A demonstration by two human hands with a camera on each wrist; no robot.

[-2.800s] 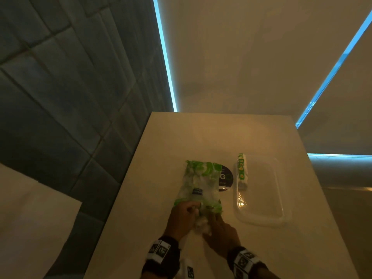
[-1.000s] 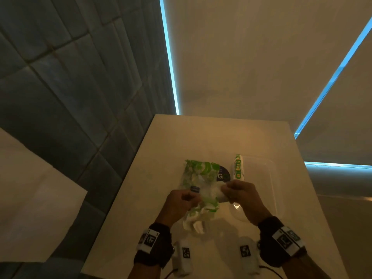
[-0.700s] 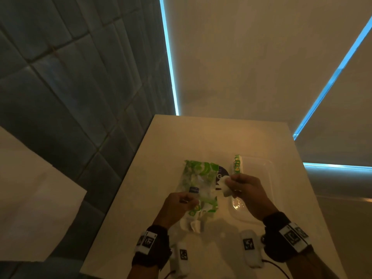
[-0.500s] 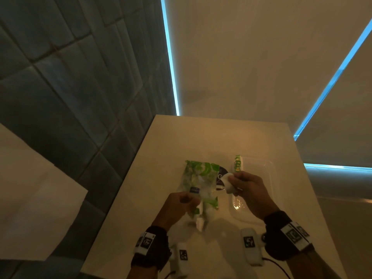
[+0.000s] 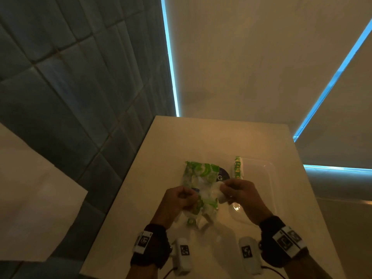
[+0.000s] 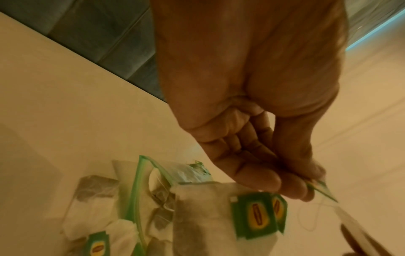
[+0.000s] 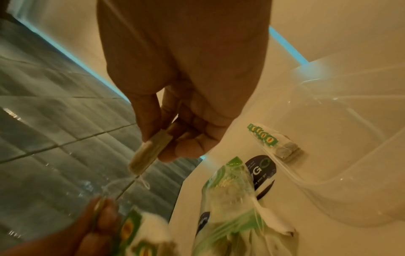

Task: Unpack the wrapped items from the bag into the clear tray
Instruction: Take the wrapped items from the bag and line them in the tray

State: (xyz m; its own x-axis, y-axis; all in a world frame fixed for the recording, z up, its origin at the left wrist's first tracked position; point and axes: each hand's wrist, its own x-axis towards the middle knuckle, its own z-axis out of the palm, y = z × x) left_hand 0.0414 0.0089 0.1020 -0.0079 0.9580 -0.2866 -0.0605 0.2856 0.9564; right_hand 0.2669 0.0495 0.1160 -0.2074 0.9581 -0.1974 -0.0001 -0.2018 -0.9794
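Observation:
A green-and-clear plastic bag (image 5: 198, 178) of tea bags lies on the beige counter, its open end toward me. My left hand (image 5: 187, 196) pinches the rim of that open end (image 6: 315, 190). Tea bags with green labels (image 6: 258, 216) show inside. My right hand (image 5: 225, 190) pinches one white tea bag (image 7: 149, 152) between thumb and fingers, held above the counter between the bag and the clear tray (image 5: 269, 190). Its string runs down toward my left fingers (image 7: 103, 209). A stack of tea bags (image 5: 238, 168) lies at the tray's left edge.
The counter (image 5: 201, 137) ends at a dark tiled wall (image 5: 80, 97) on the left and a pale wall behind. A dark round label (image 7: 260, 171) lies on the counter under the bag, beside the tray. White sensor units hang below both wrists.
Since 2.8 s ago my right hand has drawn a tea bag out of the bag's mouth and lifted it rightward. Over the last half second both hands have barely shifted.

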